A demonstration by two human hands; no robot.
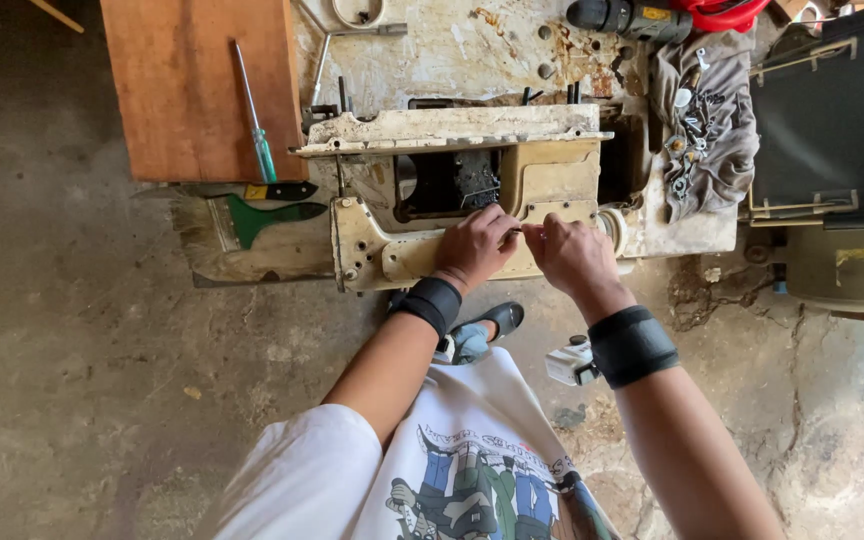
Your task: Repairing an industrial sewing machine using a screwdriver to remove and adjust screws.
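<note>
Sewing-machine body, cream and heavily worn, lies on its side on the stained bench, directly under and ahead of both hands, its open cavity showing dark internal parts just beyond the knuckles. We judge this casting heavy and rigid: it will not flex, and it is best steadied by its thick outer edges or flat lower flange, not by the thin plates around the opening. Its chipped paint looks dry, not slippery, though the exposed mechanism may carry grease. Our left hand rests on the lower flange, fingers curled and pinched together at the tips against the casting. Our right hand sits just beside it, to its right, also curled closed; between the two sets of fingertips we see a thin, dark, pin-like item, too small to identify, and we cannot tell which hand actually grips it. We judge that item light, stiff and easily dropped, so a fingertip pinch suits it. Both wrists wear black bands. Well to the left of the left hand, a green-handled screwdriver lies on a reddish wooden board, with a green-handled brush nearer. Beyond and to the right of the right hand lies a grey rag bearing small metal parts, and a dark power drill lies farther off.
</note>
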